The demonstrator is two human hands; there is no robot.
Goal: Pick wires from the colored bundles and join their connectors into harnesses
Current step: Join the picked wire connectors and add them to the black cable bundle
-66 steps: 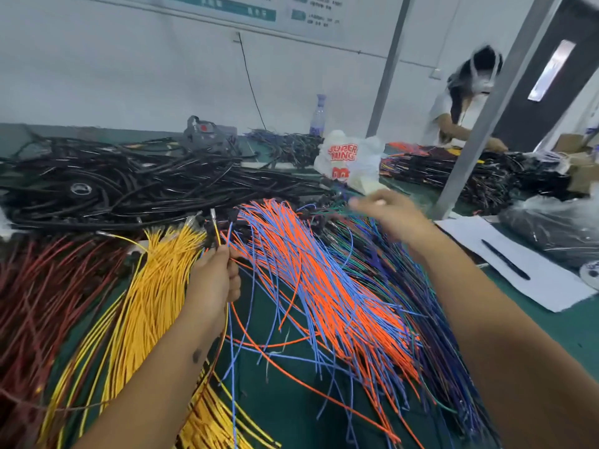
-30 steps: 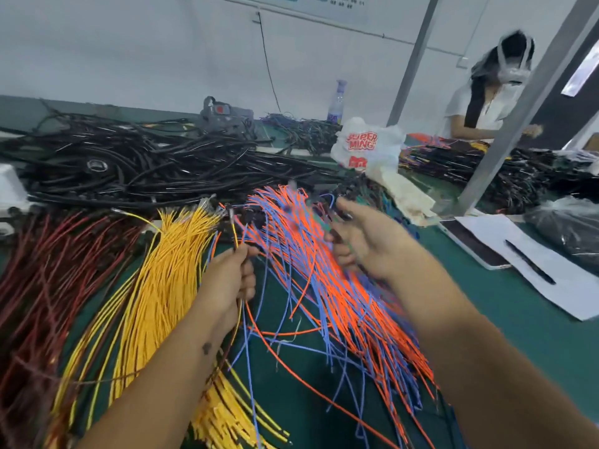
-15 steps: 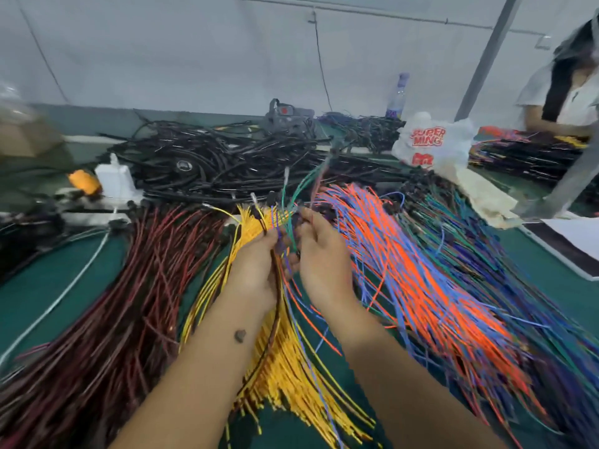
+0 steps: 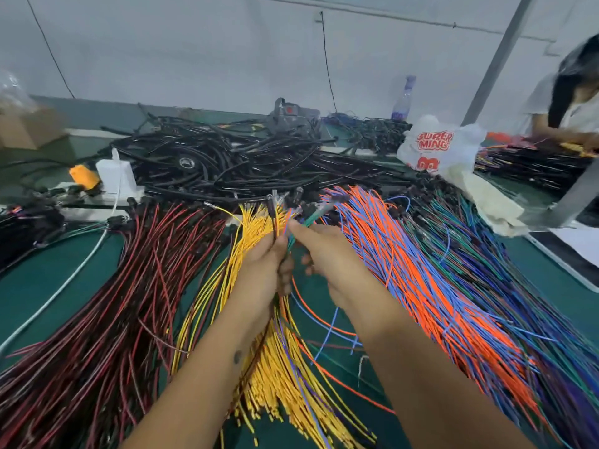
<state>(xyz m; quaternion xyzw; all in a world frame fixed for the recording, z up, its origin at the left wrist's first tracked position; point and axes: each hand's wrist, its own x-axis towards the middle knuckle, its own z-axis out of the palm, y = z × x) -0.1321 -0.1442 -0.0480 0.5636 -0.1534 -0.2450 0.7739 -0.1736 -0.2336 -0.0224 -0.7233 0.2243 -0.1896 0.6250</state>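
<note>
Right hand has come in from the far bundles, pinching a green wire; left hand still grips its wires.

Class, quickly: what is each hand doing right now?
Left hand: grips a few picked wires.
Right hand: pinches a green wire.

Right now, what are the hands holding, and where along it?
Left hand grips a gathered clutch of wires just below their connector ends; right hand pinches a green wire near its connector.
</note>
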